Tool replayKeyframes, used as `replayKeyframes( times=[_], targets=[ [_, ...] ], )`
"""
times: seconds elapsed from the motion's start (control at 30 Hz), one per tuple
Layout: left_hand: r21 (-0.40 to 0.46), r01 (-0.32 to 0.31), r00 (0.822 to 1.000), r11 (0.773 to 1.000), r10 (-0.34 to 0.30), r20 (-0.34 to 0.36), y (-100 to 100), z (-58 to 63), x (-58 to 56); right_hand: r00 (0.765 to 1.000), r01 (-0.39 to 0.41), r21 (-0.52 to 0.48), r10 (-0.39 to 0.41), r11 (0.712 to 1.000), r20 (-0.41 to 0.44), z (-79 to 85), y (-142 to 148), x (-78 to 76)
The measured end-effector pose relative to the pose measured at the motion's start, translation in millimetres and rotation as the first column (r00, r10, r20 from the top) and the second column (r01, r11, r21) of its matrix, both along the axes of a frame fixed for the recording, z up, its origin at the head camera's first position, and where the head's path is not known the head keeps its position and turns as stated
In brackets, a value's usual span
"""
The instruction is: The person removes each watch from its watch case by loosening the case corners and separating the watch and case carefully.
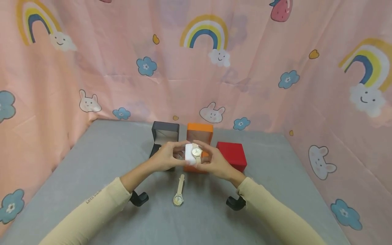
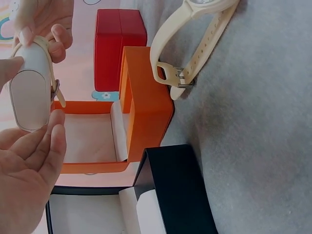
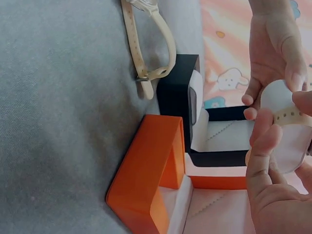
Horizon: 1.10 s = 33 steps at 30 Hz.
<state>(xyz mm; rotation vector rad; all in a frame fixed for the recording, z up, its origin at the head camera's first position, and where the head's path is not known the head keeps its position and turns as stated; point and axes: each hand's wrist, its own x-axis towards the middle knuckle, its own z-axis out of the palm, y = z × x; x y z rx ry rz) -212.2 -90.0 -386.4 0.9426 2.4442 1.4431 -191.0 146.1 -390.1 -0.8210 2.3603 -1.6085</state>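
Observation:
Both hands hold a white watch cushion (image 1: pixel 189 154) in the air, in front of the open orange box (image 1: pixel 200 127). A watch (image 1: pixel 197 152) with a cream strap and a round pale dial is wrapped around the cushion's right part. My left hand (image 1: pixel 163 157) grips the cushion's left end between thumb and fingers. At the watch side, my right hand (image 1: pixel 218 164) pinches cushion and strap from above and below. The strap's buckle (image 2: pixel 56 90) shows in the left wrist view. A second cream-strapped watch (image 1: pixel 178 197) lies buckled on the grey cloth, nearer to me.
Left of the orange box stands an open black box (image 1: pixel 165 126) with a white cushion (image 2: pixel 150 209) inside. A closed red box (image 1: pixel 231 153) stands to the right. Pink patterned curtain (image 1: pixel 190 85) encloses the grey table (image 1: pixel 263 197) at the back and sides.

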Motion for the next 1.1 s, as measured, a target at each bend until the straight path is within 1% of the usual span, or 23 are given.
replayKeyframes(
  times=[0.1,0.27,0.5,0.67,0.73,0.83,0.97,1.1],
  targets=[
    [0.008,0.003,1.000,1.000,-0.003,-0.001,-0.8,-2.0,1.6,1.000,-0.006,0.000,0.006,1.000,0.009,-0.1,0.7,1.8],
    [0.026,0.022,1.000,0.999,-0.022,0.003,-1.4,-2.0,1.4,0.999,-0.030,0.005,0.030,1.000,0.027,1.0,2.5,1.2],
    [0.003,0.020,1.000,1.000,-0.020,-0.012,-3.2,-1.8,0.4,0.998,-0.028,-0.005,0.028,1.000,0.059,-1.0,3.9,0.4],
    [-0.011,0.027,1.000,1.000,-0.027,-0.009,-3.6,-4.2,3.0,0.992,-0.086,-0.027,0.088,0.996,0.087,-5.7,5.8,-1.5],
    [-0.012,0.033,0.999,0.999,-0.033,0.000,-3.4,-4.9,3.7,0.991,-0.099,-0.021,0.101,0.995,0.093,-6.7,7.5,-1.7],
    [0.001,0.036,0.999,0.999,-0.036,0.011,-3.1,-3.7,2.9,0.991,-0.097,-0.001,0.097,0.995,0.094,-5.5,9.6,-3.0],
    [0.011,0.039,0.999,0.999,-0.039,0.007,-3.9,-0.7,0.4,0.989,-0.102,-0.010,0.103,0.995,0.109,-1.8,9.5,-4.7],
    [-0.003,0.039,0.999,0.999,-0.039,0.017,-4.9,-0.9,0.1,0.985,-0.100,-0.012,0.101,0.995,0.139,-1.6,8.1,-3.1]
  ],
)
